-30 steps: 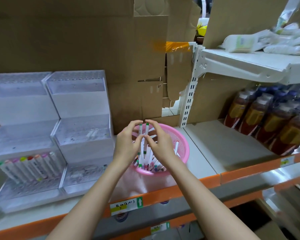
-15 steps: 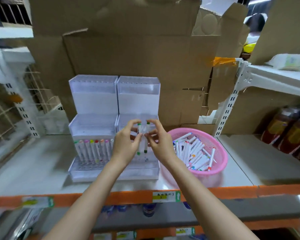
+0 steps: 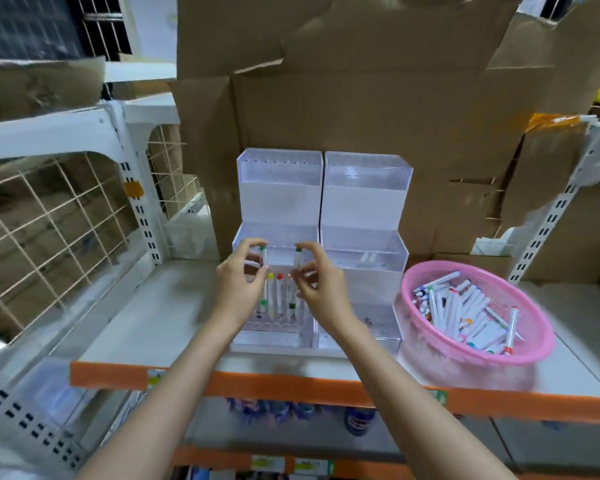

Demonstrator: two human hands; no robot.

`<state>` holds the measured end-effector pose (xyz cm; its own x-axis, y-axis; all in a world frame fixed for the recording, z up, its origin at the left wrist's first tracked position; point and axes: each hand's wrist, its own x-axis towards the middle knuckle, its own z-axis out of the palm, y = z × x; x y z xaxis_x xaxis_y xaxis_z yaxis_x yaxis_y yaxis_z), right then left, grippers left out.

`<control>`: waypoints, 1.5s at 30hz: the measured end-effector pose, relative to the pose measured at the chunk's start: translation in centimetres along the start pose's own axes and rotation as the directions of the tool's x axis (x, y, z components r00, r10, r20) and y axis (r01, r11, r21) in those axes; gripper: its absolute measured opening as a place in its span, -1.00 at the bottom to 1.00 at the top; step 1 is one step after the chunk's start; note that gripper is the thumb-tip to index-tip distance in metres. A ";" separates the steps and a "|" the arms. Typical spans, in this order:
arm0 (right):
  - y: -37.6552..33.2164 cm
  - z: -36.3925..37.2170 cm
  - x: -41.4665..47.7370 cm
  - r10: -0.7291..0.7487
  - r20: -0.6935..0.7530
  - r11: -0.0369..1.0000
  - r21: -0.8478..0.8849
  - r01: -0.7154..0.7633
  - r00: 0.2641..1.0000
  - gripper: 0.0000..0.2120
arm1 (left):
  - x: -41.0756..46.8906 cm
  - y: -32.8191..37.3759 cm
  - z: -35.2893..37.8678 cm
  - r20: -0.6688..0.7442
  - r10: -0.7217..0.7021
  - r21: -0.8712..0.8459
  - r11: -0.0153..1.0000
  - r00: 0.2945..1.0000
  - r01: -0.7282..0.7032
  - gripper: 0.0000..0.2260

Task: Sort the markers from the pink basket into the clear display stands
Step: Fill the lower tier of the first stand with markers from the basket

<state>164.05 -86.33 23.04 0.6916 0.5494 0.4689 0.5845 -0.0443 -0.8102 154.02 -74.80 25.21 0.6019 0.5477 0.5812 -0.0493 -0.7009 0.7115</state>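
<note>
On the shelf (image 3: pixel 146 327) with the orange front edge, two clear display stands sit side by side against a wall of brown cardboard (image 3: pixel 361 116), each stepped in three tiers. Both hands are raised in front of the left display stand (image 3: pixel 279 188). The left hand (image 3: pixel 238 289) is closed in a pinch around a green-capped marker (image 3: pixel 263 282) held upright, thumb and fingertips on its white barrel, and the right hand (image 3: pixel 321 285) is likewise pinched around a second green-capped marker (image 3: pixel 296 278), also upright. The two markers are near each other but apart, held over the lowest tier of that stand, where a short row of markers (image 3: pixel 278 296) with yellow and red caps already stands just between and behind the hands; the hands hide part of that row. At 3 o'clock from the hands, the right display stand (image 3: pixel 366 188) has something pale and blurred on its middle step; what it is cannot be told. Farther toward 3 o'clock, just beside that stand, sits the pink basket (image 3: pixel 530 344), holding a loose heap of white markers (image 3: pixel 465 313) with assorted cap colours. At 9 o'clock, a white wire grid panel (image 3: pixel 49 237) and a slotted white upright (image 3: pixel 139 216) close off the shelf's left end. Another slotted upright (image 3: pixel 548 216) rises at 2 o'clock behind the basket. Below the orange edge, at 6 o'clock, a lower shelf holds blurred goods.
</note>
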 end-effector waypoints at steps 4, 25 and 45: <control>-0.3 2.5 0.4 -0.011 -0.027 1.000 -0.014 0.011 1.000 -0.65 | 0.3 -2.0 -1.6 0.010 -0.019 0.008 1.000 1.000 0.019 -0.72; -0.7 7.2 1.0 -0.084 -0.078 0.989 -0.124 0.074 0.993 -0.70 | 1.2 -6.5 -2.3 0.010 0.079 0.013 0.997 0.997 -0.079 -0.70; -1.0 7.6 0.8 -0.092 -0.070 0.988 -0.129 0.083 0.993 -0.70 | 1.1 -7.2 -2.3 0.069 0.167 0.029 0.985 0.984 -0.169 -0.84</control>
<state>160.76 -79.52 21.57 0.6626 0.4918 0.5648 0.6895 -0.1062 -0.7164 153.16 -68.09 21.66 0.6389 0.3902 0.6630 -0.1276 -0.7962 0.5914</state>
